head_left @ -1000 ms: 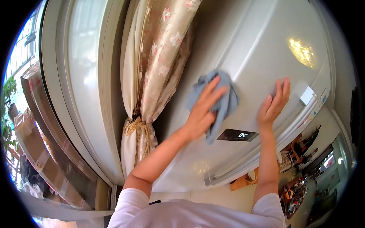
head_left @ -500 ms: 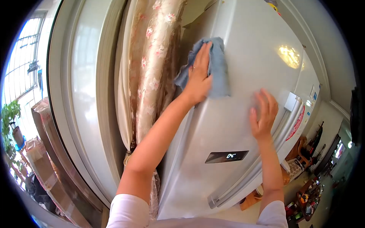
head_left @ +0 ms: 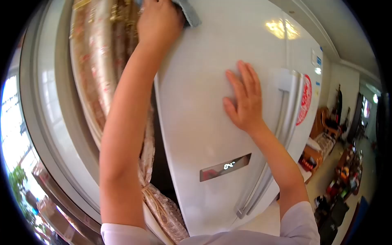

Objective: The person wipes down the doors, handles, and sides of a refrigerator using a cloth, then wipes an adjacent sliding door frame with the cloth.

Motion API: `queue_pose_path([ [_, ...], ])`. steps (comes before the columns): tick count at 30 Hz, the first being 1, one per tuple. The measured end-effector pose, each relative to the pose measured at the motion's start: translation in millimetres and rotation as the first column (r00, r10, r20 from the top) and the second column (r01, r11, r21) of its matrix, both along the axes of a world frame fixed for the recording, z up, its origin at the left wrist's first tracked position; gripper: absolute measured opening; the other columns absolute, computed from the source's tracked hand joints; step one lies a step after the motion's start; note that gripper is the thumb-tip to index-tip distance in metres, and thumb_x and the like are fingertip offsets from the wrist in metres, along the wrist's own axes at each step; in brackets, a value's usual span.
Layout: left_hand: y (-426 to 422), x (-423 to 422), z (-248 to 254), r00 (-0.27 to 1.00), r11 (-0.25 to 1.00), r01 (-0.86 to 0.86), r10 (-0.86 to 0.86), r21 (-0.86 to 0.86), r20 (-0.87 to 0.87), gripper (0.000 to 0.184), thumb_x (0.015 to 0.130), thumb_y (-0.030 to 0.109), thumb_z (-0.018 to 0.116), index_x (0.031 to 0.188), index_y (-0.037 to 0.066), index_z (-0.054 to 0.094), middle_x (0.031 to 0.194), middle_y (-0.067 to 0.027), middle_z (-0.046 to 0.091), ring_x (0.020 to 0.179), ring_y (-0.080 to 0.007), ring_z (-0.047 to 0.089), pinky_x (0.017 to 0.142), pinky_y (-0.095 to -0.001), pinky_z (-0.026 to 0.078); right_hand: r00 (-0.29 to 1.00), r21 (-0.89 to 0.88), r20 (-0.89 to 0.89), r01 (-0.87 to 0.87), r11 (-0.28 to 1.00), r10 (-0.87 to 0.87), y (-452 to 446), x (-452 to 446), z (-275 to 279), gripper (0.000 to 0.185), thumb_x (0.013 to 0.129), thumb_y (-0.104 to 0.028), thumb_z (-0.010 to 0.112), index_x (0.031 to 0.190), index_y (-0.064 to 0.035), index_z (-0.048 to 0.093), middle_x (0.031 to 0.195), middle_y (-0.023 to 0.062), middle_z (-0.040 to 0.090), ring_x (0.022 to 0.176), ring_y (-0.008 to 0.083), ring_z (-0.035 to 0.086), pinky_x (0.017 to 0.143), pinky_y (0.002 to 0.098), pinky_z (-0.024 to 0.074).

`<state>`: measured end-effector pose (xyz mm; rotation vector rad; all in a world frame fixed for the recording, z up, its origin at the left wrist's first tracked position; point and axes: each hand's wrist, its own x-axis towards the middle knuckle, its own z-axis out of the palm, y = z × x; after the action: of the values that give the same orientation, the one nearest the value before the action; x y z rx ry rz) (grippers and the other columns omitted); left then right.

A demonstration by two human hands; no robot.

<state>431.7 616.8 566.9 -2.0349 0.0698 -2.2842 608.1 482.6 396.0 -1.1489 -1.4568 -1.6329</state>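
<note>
At the top edge of the head view, my left hand has its fingers curled over a blue-grey cloth at the upper left edge of the refrigerator. The fingertips and much of the cloth are out of frame. My right hand rests against the white door with its fingers stretched out and apart, holding nothing. Below it, a dark display panel shows lit digits. The long door handle runs to the right of my right hand.
Gathered floral curtains hang close to the refrigerator's left side, beside a pale door frame. A red round decoration is on the neighbouring door. Farther right are a wooden sofa and a cluttered low table.
My left hand has moved up and left in view with the cloth, towards the refrigerator's top. My right hand has shifted left and now lies flatter on the door. The view has turned right.
</note>
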Motion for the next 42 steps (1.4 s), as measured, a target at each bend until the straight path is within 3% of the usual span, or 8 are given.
queue_pose_path([
  [2, -15.4, 5.7, -11.0, 0.708, 0.691, -0.706, 0.679, 0.156, 0.193, 0.058, 0.089, 0.018, 0.052, 0.143, 0.003, 0.036, 0.145, -0.0220, 0.038, 0.133, -0.0357, 0.039, 0.108, -0.0446, 0.035, 1.000, 0.009, 0.001, -0.029, 1.000, 0.029, 1.9, 3.5, -0.7, 0.060, 0.079, -0.025, 0.064, 0.136, -0.0118, 0.049, 0.148, 0.0196, 0.035, 0.134, 0.0416, 0.032, 0.110, 0.0514, 0.0286],
  [15, -73.0, 94.9, -34.2, 0.743, 0.755, -0.295, 0.567, 0.586, -0.357, 0.052, 0.088, 0.034, 0.054, 0.138, 0.022, 0.048, 0.151, -0.0121, 0.035, 0.139, -0.0322, 0.031, 0.112, -0.0488, 0.028, 0.950, 0.006, 0.109, -0.296, 0.955, 0.294, -48.6, 23.2, 0.9, 0.026, 0.079, -0.012, 0.062, 0.103, -0.0073, 0.069, 0.119, 0.0129, 0.060, 0.104, 0.0309, 0.056, 0.091, 0.0404, 0.0448],
  [20, -83.6, 88.9, 10.9, 0.695, 0.696, -0.633, 0.704, 0.337, -0.149, 0.053, 0.094, 0.041, 0.043, 0.140, 0.016, 0.045, 0.153, -0.0126, 0.031, 0.140, -0.0353, 0.027, 0.116, -0.0435, 0.022, 0.960, 0.096, 0.123, -0.264, 0.960, 0.252, -106.4, 44.2, 9.6, 0.020, 0.074, -0.003, 0.061, 0.091, -0.0103, 0.070, 0.095, 0.0068, 0.064, 0.083, 0.0254, 0.058, 0.073, 0.0353, 0.0472],
  [21, -64.0, 86.3, 27.7, 0.231, 0.082, -0.854, 0.945, 0.514, 0.231, 0.052, 0.096, 0.039, 0.041, 0.142, 0.015, 0.042, 0.154, -0.0119, 0.029, 0.142, -0.0346, 0.025, 0.116, -0.0458, 0.021, 0.962, 0.090, 0.113, -0.260, 0.961, 0.249, -108.5, 47.1, 6.8, 0.020, 0.074, -0.003, 0.061, 0.091, -0.0103, 0.070, 0.095, 0.0068, 0.064, 0.083, 0.0254, 0.058, 0.073, 0.0353, 0.0472],
  [23, -64.0, 100.3, 31.3, 0.734, 0.677, -0.651, 0.677, 0.343, 0.058, 0.052, 0.096, 0.039, 0.041, 0.143, 0.016, 0.041, 0.154, -0.0107, 0.029, 0.142, -0.0340, 0.024, 0.115, -0.0500, 0.021, 0.940, 0.128, 0.029, -0.340, 0.932, 0.339, -116.7, 53.1, 2.2, 0.018, 0.074, -0.002, 0.061, 0.088, -0.0099, 0.070, 0.090, 0.0069, 0.065, 0.083, 0.0244, 0.059, 0.072, 0.0336, 0.0478],
  [33, -74.3, 109.1, -106.6, 0.824, 0.713, -0.328, 0.537, 0.620, -0.182, 0.066, 0.087, 0.036, 0.066, 0.145, 0.020, 0.040, 0.149, -0.0114, 0.036, 0.135, -0.0345, 0.033, 0.111, -0.0417, 0.029, 0.849, -0.146, -0.015, -0.525, 0.839, 0.529, -68.8, 23.9, -58.4, 0.021, 0.065, -0.001, 0.058, 0.080, -0.0091, 0.070, 0.074, 0.0025, 0.064, 0.067, 0.0221, 0.059, 0.062, 0.0331, 0.0500],
  [39, -39.7, 19.1, -203.3, 0.706, 0.702, -0.708, 0.700, 0.080, 0.104, 0.071, 0.081, 0.053, 0.068, 0.139, 0.018, 0.048, 0.140, -0.0203, 0.040, 0.122, -0.0497, 0.041, 0.097, -0.0546, 0.041, 0.892, -0.203, 0.003, -0.443, 0.873, 0.453, -43.2, 5.8, -14.1, 0.010, 0.077, -0.004, 0.062, 0.081, -0.0088, 0.070, 0.081, 0.0051, 0.067, 0.076, 0.0200, 0.064, 0.064, 0.0298, 0.0525],
  [42, -1.1, -0.4, -269.6, 0.974, 0.964, -0.154, 0.185, -0.217, 0.128, 0.073, 0.091, 0.047, 0.058, 0.140, -0.003, 0.038, 0.133, -0.0268, 0.045, 0.123, -0.0418, 0.044, 0.103, -0.0482, 0.037, 0.866, -0.366, -0.258, -0.498, 0.786, 0.428, -19.5, -16.1, -1.2, 0.010, 0.081, -0.010, 0.058, 0.085, -0.0048, 0.066, 0.096, 0.0123, 0.062, 0.092, 0.0295, 0.058, 0.079, 0.0400, 0.0474],
])
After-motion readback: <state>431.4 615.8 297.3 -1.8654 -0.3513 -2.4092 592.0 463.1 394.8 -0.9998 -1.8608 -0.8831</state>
